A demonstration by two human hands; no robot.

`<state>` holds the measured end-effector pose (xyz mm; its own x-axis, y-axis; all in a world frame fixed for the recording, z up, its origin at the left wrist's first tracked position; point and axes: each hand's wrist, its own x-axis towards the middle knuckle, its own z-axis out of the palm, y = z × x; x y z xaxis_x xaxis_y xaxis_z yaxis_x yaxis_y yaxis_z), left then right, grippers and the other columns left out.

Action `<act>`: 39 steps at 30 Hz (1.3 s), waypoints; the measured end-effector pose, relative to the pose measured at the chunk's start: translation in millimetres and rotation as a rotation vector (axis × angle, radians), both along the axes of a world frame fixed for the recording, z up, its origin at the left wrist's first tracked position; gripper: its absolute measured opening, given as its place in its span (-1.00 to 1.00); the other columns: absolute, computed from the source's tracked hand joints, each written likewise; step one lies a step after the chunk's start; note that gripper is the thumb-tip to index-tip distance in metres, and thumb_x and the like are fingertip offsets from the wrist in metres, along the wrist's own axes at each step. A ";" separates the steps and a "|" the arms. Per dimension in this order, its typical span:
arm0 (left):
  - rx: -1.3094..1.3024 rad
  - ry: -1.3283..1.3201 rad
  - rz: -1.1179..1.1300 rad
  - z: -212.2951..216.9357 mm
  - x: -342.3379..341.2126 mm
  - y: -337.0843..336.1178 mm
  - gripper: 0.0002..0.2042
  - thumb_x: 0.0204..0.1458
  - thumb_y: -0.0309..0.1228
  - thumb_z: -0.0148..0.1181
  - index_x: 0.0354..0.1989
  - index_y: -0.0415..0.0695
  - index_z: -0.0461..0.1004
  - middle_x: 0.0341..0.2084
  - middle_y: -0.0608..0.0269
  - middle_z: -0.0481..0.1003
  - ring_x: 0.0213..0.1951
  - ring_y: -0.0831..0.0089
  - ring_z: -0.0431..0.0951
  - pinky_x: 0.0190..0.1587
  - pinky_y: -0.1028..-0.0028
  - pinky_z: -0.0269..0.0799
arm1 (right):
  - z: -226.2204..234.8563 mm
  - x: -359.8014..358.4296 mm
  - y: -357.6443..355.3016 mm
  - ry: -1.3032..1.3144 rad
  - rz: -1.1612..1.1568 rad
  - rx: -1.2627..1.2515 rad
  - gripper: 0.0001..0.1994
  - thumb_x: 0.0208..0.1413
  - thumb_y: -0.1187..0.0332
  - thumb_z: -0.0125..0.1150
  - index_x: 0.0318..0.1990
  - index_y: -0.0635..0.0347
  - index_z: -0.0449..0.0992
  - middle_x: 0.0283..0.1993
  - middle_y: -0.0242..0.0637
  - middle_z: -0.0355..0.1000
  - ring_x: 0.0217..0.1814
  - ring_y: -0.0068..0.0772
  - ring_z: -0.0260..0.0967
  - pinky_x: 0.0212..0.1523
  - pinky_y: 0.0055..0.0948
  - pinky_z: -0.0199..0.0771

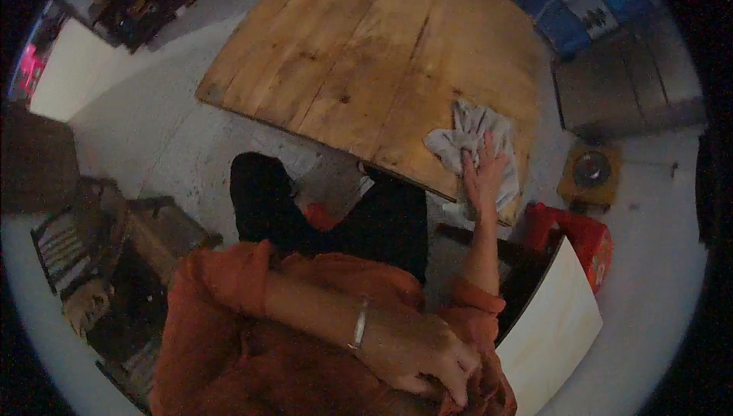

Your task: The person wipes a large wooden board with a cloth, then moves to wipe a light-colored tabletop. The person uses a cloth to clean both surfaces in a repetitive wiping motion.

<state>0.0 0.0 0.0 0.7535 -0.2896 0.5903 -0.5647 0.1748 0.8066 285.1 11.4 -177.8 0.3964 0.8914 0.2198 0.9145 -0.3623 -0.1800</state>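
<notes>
A large wooden tabletop [336, 57] of joined planks fills the upper middle, with dark knots and stains. On its near right part lies a crumpled grey-white cloth [489, 122]. My right hand [482, 172] presses down on this cloth, fingers extended and bunching it up. Across my body, my left hand [416, 351] is curled against the orange shirt sleeve [489, 385] of my right arm. Its fingertips are partly hidden in the fabric. A pale bracelet [360, 324] circles my left wrist.
My dark-trousered knees [259, 187] are at the table's near edge. To the right are a red container [569, 237], a pale board [553, 332] and a yellow box-like object [589, 175]. Grey cabinets [611, 84] stand far right; wooden furniture [160, 237] is at left.
</notes>
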 end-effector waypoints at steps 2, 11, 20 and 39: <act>-0.076 0.075 -0.052 -9.2 -14.7 11.6 -0.74 0.02 -0.20 0.23 -0.25 -0.12 0.52 -0.28 0.12 0.45 -0.21 0.18 0.47 -0.15 0.25 0.42 | 10.8 6.3 -20.1 -0.020 -0.026 -0.011 -0.53 0.15 0.19 0.05 0.22 0.03 0.28 0.35 -0.25 0.09 0.40 0.14 -0.15 0.37 -0.04 -0.32; 0.035 0.500 0.337 -62.4 -63.3 58.8 -0.74 0.03 -0.27 0.22 -0.13 -0.09 0.54 -0.30 0.13 0.52 -0.21 0.23 0.52 -0.12 0.32 0.43 | -54.5 72.3 49.9 -0.099 -0.283 0.092 -0.47 0.10 0.17 0.08 0.23 0.07 0.24 0.29 -0.04 0.14 0.32 0.17 -0.05 0.33 0.00 -0.17; 0.647 0.318 1.527 -142.4 -70.1 198.2 -0.82 -0.03 -0.37 0.20 -0.27 -0.15 0.54 -0.38 0.08 0.52 -0.26 0.12 0.51 -0.19 0.29 0.42 | 29.7 -93.3 9.4 0.204 0.408 -0.029 -0.43 -0.05 0.40 0.23 0.19 -0.14 0.32 0.36 -0.23 0.07 0.43 -0.04 -0.14 0.38 -0.01 -0.25; 1.152 1.355 2.145 -213.3 -159.3 348.4 -0.41 0.07 0.15 -0.14 0.26 0.19 0.17 0.22 0.01 0.12 0.23 -0.01 0.11 0.21 -0.11 -0.14 | 19.0 -112.3 65.6 0.215 0.429 0.020 -0.49 -0.01 0.32 0.16 0.18 -0.09 0.33 0.36 -0.23 0.05 0.41 0.13 -0.19 0.36 0.09 -0.27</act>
<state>-159.3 348.4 -213.3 -0.0282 0.9773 0.2098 0.9975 0.0140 0.0688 172.8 77.0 -158.8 0.0325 0.9808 0.1923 0.9219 0.0449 -0.3847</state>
